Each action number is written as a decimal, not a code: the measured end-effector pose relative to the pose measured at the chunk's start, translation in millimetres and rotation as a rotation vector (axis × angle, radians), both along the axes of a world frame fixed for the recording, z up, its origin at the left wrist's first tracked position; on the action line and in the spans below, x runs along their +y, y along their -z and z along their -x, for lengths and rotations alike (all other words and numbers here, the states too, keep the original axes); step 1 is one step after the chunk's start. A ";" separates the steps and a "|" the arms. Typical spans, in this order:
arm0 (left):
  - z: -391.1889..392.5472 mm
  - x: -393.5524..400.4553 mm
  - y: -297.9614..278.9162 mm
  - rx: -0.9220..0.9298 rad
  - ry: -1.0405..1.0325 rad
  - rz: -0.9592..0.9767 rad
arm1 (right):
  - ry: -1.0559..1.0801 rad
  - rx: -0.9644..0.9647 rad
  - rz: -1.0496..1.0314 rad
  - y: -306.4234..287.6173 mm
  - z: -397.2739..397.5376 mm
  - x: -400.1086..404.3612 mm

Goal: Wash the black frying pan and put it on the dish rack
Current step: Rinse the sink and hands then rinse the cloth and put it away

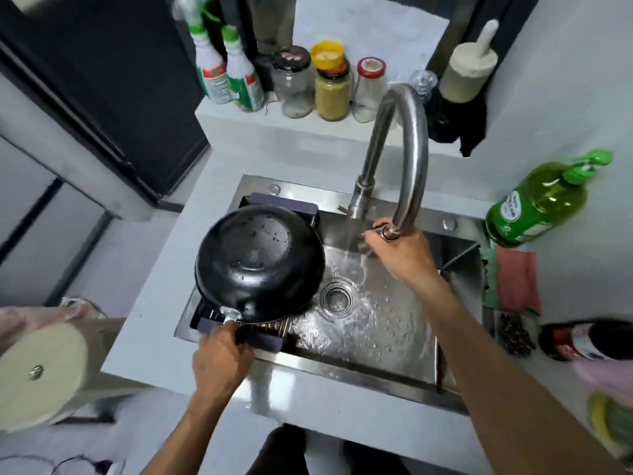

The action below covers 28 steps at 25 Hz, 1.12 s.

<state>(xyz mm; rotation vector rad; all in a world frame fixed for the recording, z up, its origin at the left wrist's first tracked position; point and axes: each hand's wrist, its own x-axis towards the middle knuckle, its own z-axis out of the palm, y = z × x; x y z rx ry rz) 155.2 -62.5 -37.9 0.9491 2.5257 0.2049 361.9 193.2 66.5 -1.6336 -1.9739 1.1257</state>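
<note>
The black frying pan (260, 262) lies upside down on the dark dish rack (284, 202) that spans the left part of the steel sink (363, 323). My left hand (221, 358) grips the pan's handle at the rack's near end. My right hand (400, 252) reaches across the basin to the curved steel faucet (407, 149). Its fingers lie curled under the spout's end, and what they hold is hidden. Water runs from the spout down into the basin near the drain (337, 298).
A green dish soap bottle (537, 200) lies on the counter right of the sink, with a pink cloth (517, 279) and a dark bottle (582, 341) nearer. Jars and spray bottles (236, 70) line the back ledge. A cream round lid (37, 371) sits at the left edge.
</note>
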 end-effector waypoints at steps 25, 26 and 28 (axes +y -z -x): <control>24.4 6.0 2.4 0.109 0.149 -0.270 | -0.030 -0.389 0.155 7.9 -92.3 15.8; 21.9 9.0 2.8 0.116 0.174 -0.325 | -0.025 -0.393 0.138 5.8 -91.2 14.0; 14.1 14.0 3.2 0.120 0.213 -0.397 | -0.024 -0.334 0.162 10.4 -77.7 1.8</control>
